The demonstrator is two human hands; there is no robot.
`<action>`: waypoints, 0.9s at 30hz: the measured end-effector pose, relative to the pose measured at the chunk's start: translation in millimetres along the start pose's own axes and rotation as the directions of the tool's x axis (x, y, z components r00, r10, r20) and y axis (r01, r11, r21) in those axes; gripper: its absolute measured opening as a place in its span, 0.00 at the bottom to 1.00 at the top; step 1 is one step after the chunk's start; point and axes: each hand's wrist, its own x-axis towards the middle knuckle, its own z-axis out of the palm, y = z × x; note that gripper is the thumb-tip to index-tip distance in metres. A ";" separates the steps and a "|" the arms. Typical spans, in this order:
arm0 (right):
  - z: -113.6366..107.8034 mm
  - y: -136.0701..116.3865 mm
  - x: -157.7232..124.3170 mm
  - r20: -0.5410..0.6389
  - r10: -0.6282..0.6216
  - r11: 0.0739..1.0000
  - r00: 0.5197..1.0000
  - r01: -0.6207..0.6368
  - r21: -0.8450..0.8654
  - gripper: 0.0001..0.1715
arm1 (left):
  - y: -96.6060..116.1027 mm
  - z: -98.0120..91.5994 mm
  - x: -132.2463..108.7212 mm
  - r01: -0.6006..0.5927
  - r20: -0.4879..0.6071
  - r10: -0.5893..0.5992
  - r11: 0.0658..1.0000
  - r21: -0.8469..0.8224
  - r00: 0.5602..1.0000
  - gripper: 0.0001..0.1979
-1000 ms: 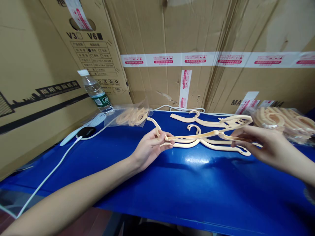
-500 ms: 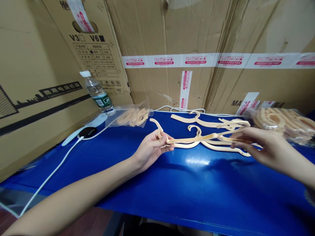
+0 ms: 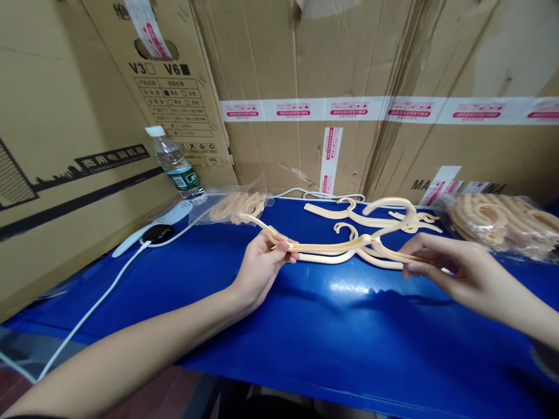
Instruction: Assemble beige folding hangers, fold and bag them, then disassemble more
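Note:
A cream plastic clothes hanger [image 3: 329, 247] is held up between my two hands above the table. My left hand [image 3: 267, 256] pinches it at the left, where a thin curved piece sticks out past the fingers. My right hand [image 3: 441, 262] is closed on the right arm of the same hanger. Its hook [image 3: 408, 212] curls upward between the hands. Just behind and partly under it, more cream hangers lie on the blue table [image 3: 305, 343]. One hanger [image 3: 325, 210] lies farther back, with small loose cream pieces [image 3: 417, 221] at its right end.
Clear bags of cream plastic parts lie at the back left [image 3: 238, 206] and right [image 3: 502, 224]. A water bottle [image 3: 181, 166], a pale blue brush [image 3: 174, 214], a black round device [image 3: 157, 234] and a white cable [image 3: 96, 308] are on the left. Cardboard boxes [image 3: 283, 58] wall the back.
The held hanger has turned so its hook now points up and stands higher. The thin curved piece at my left hand has tilted outward to the left.

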 end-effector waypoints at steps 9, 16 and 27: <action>-7.0 -4.0 3.1 0.043 0.166 0.931 0.985 -0.171 0.321 0.17 | 0.1 2.4 0.2 0.057 -0.073 -0.063 0.996 -0.075 0.995 0.15; -19.6 2.9 3.2 0.205 0.230 0.906 0.951 -0.286 0.311 0.17 | -9.4 4.0 -40.3 -0.430 0.643 -0.072 0.685 0.587 0.763 0.11; 5.4 16.8 1.3 0.261 0.134 0.965 0.956 -0.065 -0.255 0.08 | -17.7 -3.9 -43.7 -0.798 0.807 -0.070 0.124 0.590 0.586 0.28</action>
